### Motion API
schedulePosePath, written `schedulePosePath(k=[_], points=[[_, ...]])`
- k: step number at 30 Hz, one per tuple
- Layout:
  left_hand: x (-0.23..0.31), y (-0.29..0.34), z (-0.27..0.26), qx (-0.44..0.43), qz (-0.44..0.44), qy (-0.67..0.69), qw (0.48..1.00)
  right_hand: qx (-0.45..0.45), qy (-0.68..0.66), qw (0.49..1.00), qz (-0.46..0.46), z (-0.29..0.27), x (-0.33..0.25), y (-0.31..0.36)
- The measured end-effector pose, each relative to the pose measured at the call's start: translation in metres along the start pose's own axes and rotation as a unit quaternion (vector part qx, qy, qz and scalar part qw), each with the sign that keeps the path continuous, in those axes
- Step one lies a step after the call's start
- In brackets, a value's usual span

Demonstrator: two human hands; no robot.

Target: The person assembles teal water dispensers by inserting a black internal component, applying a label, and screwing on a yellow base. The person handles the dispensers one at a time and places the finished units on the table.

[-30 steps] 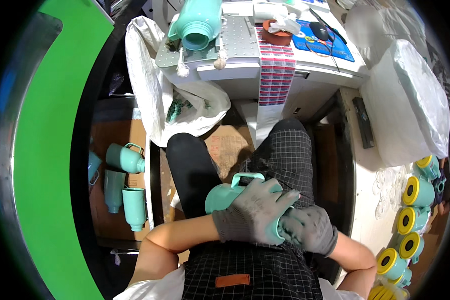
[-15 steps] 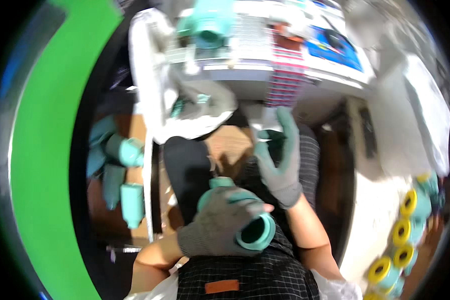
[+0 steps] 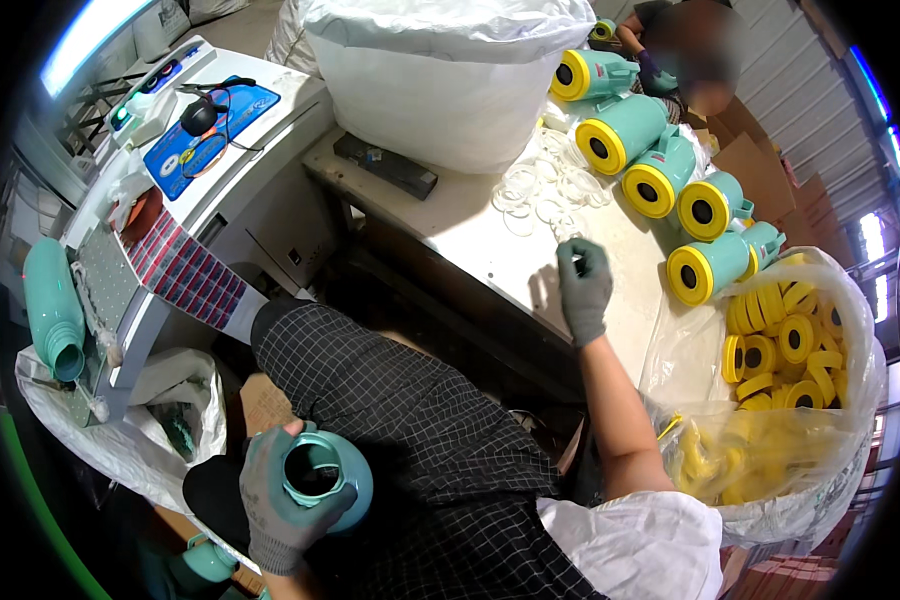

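My left hand (image 3: 272, 502), in a grey-green work glove, is wrapped round a teal thermos jug body (image 3: 355, 475) held over my lap, its dark round mouth turned up toward me. My right hand (image 3: 584, 285), gloved alike, is out over the white worktable (image 3: 470, 245) on the right. Its fingers are curled into a pinch beside a loose heap of white rings (image 3: 547, 190); whether a ring is between the fingertips is hidden. Behind the heap lie several teal jugs (image 3: 708, 208) with yellow ring ends facing me.
A clear bag of yellow rings (image 3: 795, 340) stands at the right. A large white sack (image 3: 440, 90) and a dark bar (image 3: 385, 165) are on the table. At left, a teal jug (image 3: 52, 300) lies by a label strip (image 3: 185, 265). Another person (image 3: 660, 80) sits far right.
My view has swung to the right. My right hand has gone from beside the label strip to the white rings on the table. The left hand still holds the jug body, now more upright.
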State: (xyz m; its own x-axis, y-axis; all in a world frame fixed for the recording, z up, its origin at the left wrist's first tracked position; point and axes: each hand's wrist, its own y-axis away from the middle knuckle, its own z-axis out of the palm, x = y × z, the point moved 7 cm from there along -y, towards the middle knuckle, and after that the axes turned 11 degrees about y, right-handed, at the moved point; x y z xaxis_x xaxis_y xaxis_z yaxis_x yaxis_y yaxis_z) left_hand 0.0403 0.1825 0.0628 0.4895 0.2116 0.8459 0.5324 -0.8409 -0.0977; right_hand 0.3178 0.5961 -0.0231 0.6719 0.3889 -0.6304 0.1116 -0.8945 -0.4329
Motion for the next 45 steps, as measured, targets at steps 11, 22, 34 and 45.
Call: schedulePosePath(k=[11,22,34,45], points=[[0.018,-0.002,0.010,0.009,0.039,-0.076,0.996,-0.009,0.241,0.970,-0.030,0.021,0.037,-0.070],[0.014,0.003,0.004,0.014,0.029,-0.065,0.997,-0.180,0.239,0.954,0.001,0.052,0.081,-0.123],[-0.002,0.009,-0.008,0.077,-0.053,-0.062,0.994,-0.266,-0.153,0.952,0.009,0.049,-0.065,-0.048],[0.036,0.028,-0.020,0.098,0.135,-0.184,0.969,-0.373,-0.316,0.703,-0.517,0.035,-0.316,0.186]])
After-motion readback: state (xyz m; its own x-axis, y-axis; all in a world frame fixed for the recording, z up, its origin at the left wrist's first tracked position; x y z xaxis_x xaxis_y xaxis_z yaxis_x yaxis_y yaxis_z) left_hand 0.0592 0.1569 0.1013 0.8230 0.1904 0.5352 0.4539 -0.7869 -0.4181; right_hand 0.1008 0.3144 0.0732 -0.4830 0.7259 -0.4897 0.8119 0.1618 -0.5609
